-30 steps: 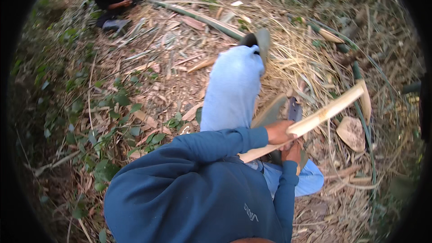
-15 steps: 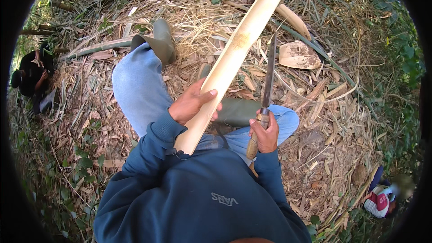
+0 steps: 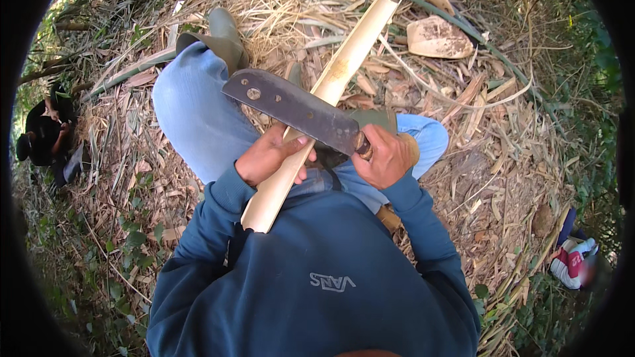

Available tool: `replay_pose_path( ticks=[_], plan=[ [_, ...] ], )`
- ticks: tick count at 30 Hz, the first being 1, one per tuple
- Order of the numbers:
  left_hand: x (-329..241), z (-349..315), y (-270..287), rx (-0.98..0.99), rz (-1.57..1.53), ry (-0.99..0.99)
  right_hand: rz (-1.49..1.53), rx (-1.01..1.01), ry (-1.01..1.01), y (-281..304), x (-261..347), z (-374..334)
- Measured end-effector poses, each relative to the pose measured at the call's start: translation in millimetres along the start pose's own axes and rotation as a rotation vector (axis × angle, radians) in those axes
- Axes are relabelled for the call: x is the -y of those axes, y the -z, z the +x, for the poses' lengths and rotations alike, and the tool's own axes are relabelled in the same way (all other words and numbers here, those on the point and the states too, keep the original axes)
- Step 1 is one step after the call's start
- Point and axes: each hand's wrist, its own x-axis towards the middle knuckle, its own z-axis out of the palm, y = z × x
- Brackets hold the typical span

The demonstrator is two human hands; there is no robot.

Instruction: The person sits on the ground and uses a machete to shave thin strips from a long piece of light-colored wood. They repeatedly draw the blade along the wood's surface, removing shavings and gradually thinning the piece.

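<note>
A long pale split bamboo strip (image 3: 344,66) slants from my lap up to the far right, its hollow face upward with a brownish patch near the upper half. My left hand (image 3: 268,157) is closed round its lower part, thumb on top. In my right hand (image 3: 382,157) is a machete (image 3: 301,107), gripped by its wooden handle. The broad dark blade, with a few holes near its blunt tip, lies across over the strip, pointing left just above my left hand. Whether blade and strip touch, I cannot tell.
A pale wooden block (image 3: 439,37) rests on the litter at the far right, near a long green bamboo strip (image 3: 486,39). My rubber boot (image 3: 228,36) stands at the far left. One person (image 3: 49,125) sits at the left edge, another (image 3: 574,261) at the lower right.
The machete has swung from upright beside the bamboo to lying broadside across it. My right hand has turned over, and the strip has shifted slightly toward me and left.
</note>
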Motion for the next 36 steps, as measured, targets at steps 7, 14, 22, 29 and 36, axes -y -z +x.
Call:
replay_pose_path(
  ticks=[7,14,22,29,36],
  plan=[
    [23.8,-26.1,7.5,-0.006,-0.099,0.134,0.166,0.177,-0.118,-27.8,7.2,-22.4],
    [31.6,-26.4,12.5,-0.036,-0.001,0.191,0.137,0.235,-0.258,-45.7,-18.2,-14.8],
    [27.5,-25.2,5.1,0.002,0.044,0.187,0.086,0.170,-0.289,-35.2,-31.3,-7.9],
    [21.0,-22.8,-3.0,0.080,0.036,0.196,0.000,0.078,-0.334,-13.3,-34.4,-25.5],
    [9.6,-4.5,-18.4,0.222,0.120,0.246,-0.023,-0.028,-0.288,14.5,-15.3,-63.5]
  ],
)
